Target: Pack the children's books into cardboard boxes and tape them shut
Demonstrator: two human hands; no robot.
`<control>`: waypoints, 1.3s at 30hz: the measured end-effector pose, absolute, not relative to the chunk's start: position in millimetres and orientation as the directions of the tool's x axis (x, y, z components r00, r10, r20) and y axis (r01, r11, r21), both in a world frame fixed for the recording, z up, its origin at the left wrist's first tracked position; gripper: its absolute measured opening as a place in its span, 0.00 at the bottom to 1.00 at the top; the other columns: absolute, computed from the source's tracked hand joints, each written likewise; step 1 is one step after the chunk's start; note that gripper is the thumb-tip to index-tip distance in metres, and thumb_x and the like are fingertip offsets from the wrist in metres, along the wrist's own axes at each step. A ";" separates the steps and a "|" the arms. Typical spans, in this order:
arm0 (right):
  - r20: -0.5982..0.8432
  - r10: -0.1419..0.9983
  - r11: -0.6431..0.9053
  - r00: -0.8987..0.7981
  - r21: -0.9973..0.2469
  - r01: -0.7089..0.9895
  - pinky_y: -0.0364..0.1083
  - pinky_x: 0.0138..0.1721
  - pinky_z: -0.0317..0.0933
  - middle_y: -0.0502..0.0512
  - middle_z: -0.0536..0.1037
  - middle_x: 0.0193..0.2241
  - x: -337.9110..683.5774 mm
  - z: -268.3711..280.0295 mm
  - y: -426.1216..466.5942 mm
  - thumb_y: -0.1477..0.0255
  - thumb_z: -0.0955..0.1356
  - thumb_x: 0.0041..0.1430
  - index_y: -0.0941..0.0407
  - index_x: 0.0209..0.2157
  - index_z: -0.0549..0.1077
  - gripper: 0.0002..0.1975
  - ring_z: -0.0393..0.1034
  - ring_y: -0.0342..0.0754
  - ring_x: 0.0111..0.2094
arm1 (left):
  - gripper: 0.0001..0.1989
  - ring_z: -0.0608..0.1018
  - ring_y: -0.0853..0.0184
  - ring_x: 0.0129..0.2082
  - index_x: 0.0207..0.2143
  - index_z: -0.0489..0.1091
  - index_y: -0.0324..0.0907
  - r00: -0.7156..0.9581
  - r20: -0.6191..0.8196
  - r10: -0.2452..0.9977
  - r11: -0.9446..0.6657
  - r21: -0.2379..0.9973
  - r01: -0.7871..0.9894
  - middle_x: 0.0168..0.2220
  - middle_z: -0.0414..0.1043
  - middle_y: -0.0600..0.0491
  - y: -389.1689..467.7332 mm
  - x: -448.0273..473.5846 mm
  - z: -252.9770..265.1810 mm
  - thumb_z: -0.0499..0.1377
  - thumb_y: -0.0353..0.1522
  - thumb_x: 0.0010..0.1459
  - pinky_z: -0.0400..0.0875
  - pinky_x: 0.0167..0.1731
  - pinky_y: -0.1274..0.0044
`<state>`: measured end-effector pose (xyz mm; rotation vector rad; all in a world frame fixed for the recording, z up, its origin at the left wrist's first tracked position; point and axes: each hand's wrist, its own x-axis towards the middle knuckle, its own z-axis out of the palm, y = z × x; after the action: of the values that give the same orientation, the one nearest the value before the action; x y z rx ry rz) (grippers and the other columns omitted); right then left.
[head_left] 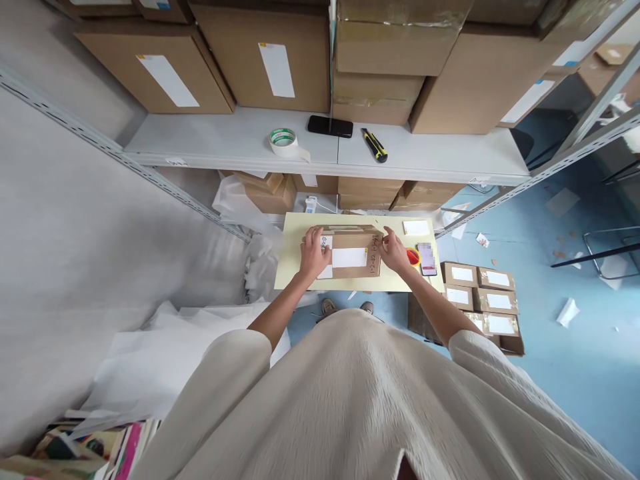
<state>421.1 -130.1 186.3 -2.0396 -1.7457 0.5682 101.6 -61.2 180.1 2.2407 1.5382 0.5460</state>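
Observation:
A small brown cardboard box [350,259] with a blank white label and handwritten black marks lies on a pale yellow table [293,270]. My left hand [314,253] grips its left end, fingers over the upper edge and thumb on the labelled face. At the opposite end, my right hand [394,251] has thumb and fingers pinched on the box's right upper edge. Its fingertips are too small to show exactly what part they hold. Just right of that hand sit a red-and-yellow tape roll [413,257] and a phone [427,259] with a lit screen. A white card [416,227] lies behind them.
Ahead, a grey shelf [225,137] carries large cartons [295,73], masking tape [283,141], a black phone [330,127] and a yellow-black utility knife [374,145]. Labelled boxes [480,288] are stacked at the right. White packing sheets [165,353] and books [115,447] lie left.

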 end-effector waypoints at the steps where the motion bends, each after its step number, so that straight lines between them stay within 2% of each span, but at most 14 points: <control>1: -0.062 0.992 -0.128 0.113 -0.555 0.822 0.64 0.61 0.73 0.72 0.79 0.64 420.8 183.9 -128.6 0.61 0.60 0.77 0.58 0.83 0.49 0.39 0.77 0.67 0.62 | 0.38 0.60 0.45 0.82 0.82 0.52 0.40 0.339 0.088 0.936 -0.336 0.505 0.795 0.80 0.56 0.32 -59.3 103.0 177.9 0.56 0.31 0.73 0.65 0.75 0.52; 5: -0.114 0.993 -0.070 0.010 -0.534 0.842 0.66 0.71 0.66 0.70 0.64 0.78 418.3 169.1 -125.5 0.63 0.63 0.74 0.53 0.85 0.49 0.43 0.68 0.67 0.74 | 0.37 0.50 0.41 0.86 0.81 0.56 0.40 0.434 -0.046 0.900 -0.374 0.430 0.822 0.85 0.46 0.32 -61.1 107.9 164.0 0.57 0.34 0.73 0.52 0.79 0.44; 7: -0.160 0.987 -0.074 -0.005 -0.489 0.869 0.66 0.74 0.63 0.69 0.59 0.81 417.4 161.0 -126.3 0.62 0.64 0.74 0.53 0.85 0.50 0.43 0.62 0.68 0.78 | 0.37 0.45 0.39 0.87 0.81 0.57 0.40 0.495 -0.090 0.864 -0.430 0.380 0.819 0.86 0.42 0.34 -66.3 110.9 156.8 0.57 0.36 0.74 0.44 0.80 0.40; 9: -0.197 0.980 -0.086 -0.007 -0.459 0.884 0.66 0.74 0.62 0.70 0.56 0.82 418.2 153.4 -128.9 0.60 0.64 0.75 0.54 0.85 0.50 0.43 0.59 0.68 0.79 | 0.37 0.44 0.41 0.87 0.82 0.55 0.42 0.561 -0.121 0.819 -0.488 0.367 0.792 0.87 0.41 0.36 -71.7 114.9 150.4 0.56 0.38 0.75 0.41 0.81 0.41; 15: -0.224 0.974 -0.129 0.025 -0.463 0.877 0.68 0.73 0.63 0.73 0.62 0.79 440.1 134.2 -144.8 0.60 0.63 0.77 0.56 0.82 0.58 0.38 0.59 0.68 0.78 | 0.38 0.47 0.44 0.87 0.83 0.56 0.41 0.635 -0.248 0.731 -0.536 0.366 0.761 0.87 0.42 0.37 -75.6 127.3 136.8 0.57 0.38 0.75 0.46 0.82 0.47; 23: -0.363 0.885 -0.410 0.293 -0.307 0.859 0.66 0.66 0.67 0.73 0.73 0.72 506.1 104.9 -172.8 0.64 0.65 0.73 0.56 0.73 0.72 0.31 0.66 0.71 0.72 | 0.40 0.46 0.46 0.87 0.85 0.52 0.43 0.642 -0.260 0.721 -0.564 0.318 0.762 0.87 0.41 0.39 -72.5 122.5 136.7 0.57 0.38 0.75 0.45 0.83 0.49; 26: -0.401 0.861 -0.446 0.314 -0.295 0.845 0.67 0.64 0.68 0.72 0.71 0.74 524.9 91.8 -181.1 0.64 0.66 0.72 0.54 0.73 0.73 0.31 0.65 0.71 0.73 | 0.40 0.47 0.45 0.87 0.85 0.53 0.43 0.635 -0.273 0.723 -0.563 0.299 0.770 0.87 0.41 0.38 -73.1 122.7 139.9 0.57 0.38 0.75 0.45 0.83 0.49; 29: -0.415 0.851 -0.456 0.322 -0.279 0.845 0.69 0.67 0.65 0.71 0.71 0.75 534.1 79.9 -184.1 0.64 0.67 0.71 0.53 0.75 0.71 0.33 0.66 0.71 0.72 | 0.39 0.48 0.44 0.87 0.84 0.53 0.43 0.622 -0.281 0.731 -0.554 0.287 0.781 0.87 0.43 0.37 -73.2 125.5 143.2 0.56 0.39 0.75 0.46 0.82 0.48; 34: -0.421 0.856 -0.430 0.300 -0.258 0.865 0.72 0.68 0.60 0.71 0.76 0.70 535.2 65.3 -179.4 0.61 0.69 0.70 0.51 0.74 0.72 0.33 0.68 0.72 0.70 | 0.37 0.50 0.45 0.86 0.83 0.56 0.44 0.583 -0.315 0.749 -0.518 0.269 0.812 0.86 0.45 0.38 -71.9 131.1 149.4 0.55 0.40 0.76 0.49 0.82 0.50; 39: -0.404 0.870 -0.412 0.283 -0.280 0.867 0.74 0.66 0.59 0.74 0.80 0.63 532.6 58.9 -176.1 0.57 0.68 0.72 0.53 0.73 0.73 0.32 0.67 0.74 0.68 | 0.34 0.54 0.45 0.85 0.81 0.59 0.43 0.542 -0.310 0.781 -0.477 0.263 0.839 0.85 0.50 0.37 -70.7 138.6 154.4 0.53 0.41 0.78 0.53 0.81 0.51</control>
<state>532.6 -176.1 58.9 -2.5118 -1.7011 0.7973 138.6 -70.7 154.4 2.4004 1.3261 -0.2070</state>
